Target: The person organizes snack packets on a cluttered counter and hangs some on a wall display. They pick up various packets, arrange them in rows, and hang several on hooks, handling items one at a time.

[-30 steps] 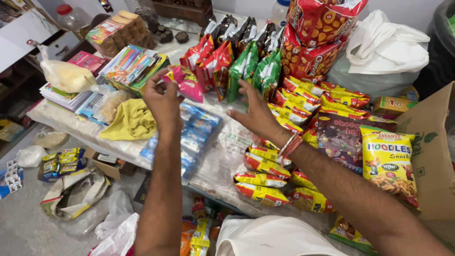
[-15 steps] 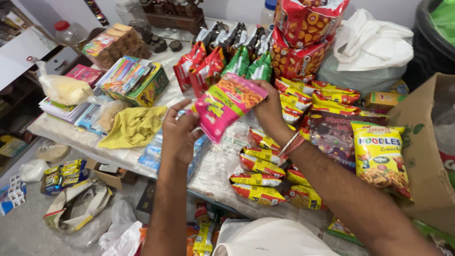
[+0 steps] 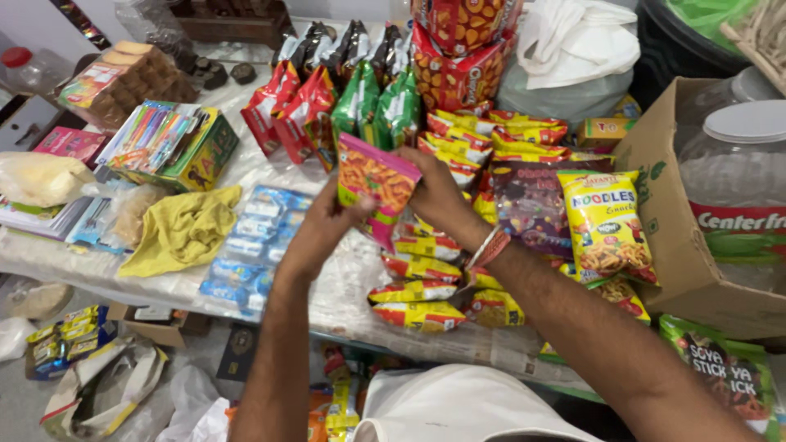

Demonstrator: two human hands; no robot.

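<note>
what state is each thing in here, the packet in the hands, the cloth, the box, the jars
pink snack packet: lifted off the table, held upright by both hands, sealed
left hand: gripping the packet's lower left edge
right hand: gripping its right side
yellow cloth: crumpled, lying on the table
cardboard box: open, a jar inside
plastic jar: lid on
green box of pens: open, full

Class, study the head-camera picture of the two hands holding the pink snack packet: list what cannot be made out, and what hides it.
- Lower part of the pink snack packet, head view: covered by the left hand and right hand.
- Clear plastic jar, head view: cut off by the right edge.
- Packets beneath the right forearm: hidden by the arm.
- Black packets at the back: too small to identify.
</note>
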